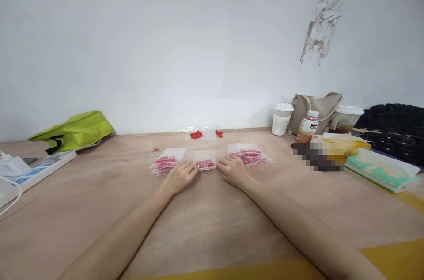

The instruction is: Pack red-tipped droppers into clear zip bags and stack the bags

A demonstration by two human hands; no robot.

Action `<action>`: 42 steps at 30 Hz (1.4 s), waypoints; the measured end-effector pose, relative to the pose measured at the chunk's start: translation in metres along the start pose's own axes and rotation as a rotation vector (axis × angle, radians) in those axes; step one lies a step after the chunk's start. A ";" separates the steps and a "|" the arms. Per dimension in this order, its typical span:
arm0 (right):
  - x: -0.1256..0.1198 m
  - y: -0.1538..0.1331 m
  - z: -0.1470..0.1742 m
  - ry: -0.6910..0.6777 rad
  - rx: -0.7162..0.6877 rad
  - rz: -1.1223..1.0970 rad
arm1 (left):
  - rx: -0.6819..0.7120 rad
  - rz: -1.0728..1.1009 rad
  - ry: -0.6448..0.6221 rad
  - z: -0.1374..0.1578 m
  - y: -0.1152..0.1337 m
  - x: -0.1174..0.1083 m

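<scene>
A small clear plastic bag (204,156) with a row of red pieces lies on the table in front of me. My left hand (180,177) has its closed fingers at the bag's lower left corner. At the lower right corner, my right hand (233,171) also has its fingers closed on the edge. Just beyond my left hand is a stack of similar bags (172,155) with red contents. Another pile of them (251,154) lies beside my right hand, partly hidden by it.
Loose red pieces (196,134) and clear ones (209,134) lie on plastic near the wall. At right stand a white cup (282,120), a bottle (308,127), a grey bag (318,105) and a tissue pack (380,172). A power strip (36,174) and green bag (77,132) are left.
</scene>
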State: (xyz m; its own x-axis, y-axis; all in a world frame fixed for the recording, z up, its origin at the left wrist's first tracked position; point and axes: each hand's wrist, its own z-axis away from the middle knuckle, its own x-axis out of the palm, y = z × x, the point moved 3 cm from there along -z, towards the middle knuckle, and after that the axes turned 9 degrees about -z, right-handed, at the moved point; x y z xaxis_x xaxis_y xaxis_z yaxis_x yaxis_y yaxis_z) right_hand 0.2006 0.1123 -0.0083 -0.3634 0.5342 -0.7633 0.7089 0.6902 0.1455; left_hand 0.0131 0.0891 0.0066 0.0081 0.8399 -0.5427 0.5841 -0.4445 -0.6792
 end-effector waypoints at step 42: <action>-0.006 0.003 0.004 0.072 -0.039 -0.406 | -0.364 0.222 -0.189 0.004 0.003 -0.008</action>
State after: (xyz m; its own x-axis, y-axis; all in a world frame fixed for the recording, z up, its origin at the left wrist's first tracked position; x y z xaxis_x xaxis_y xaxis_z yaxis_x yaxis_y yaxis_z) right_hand 0.2074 0.1091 -0.0055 -0.6510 0.2465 -0.7179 0.4761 0.8692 -0.1334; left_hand 0.0114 0.0798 0.0062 0.0362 0.6503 -0.7588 0.8319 -0.4403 -0.3376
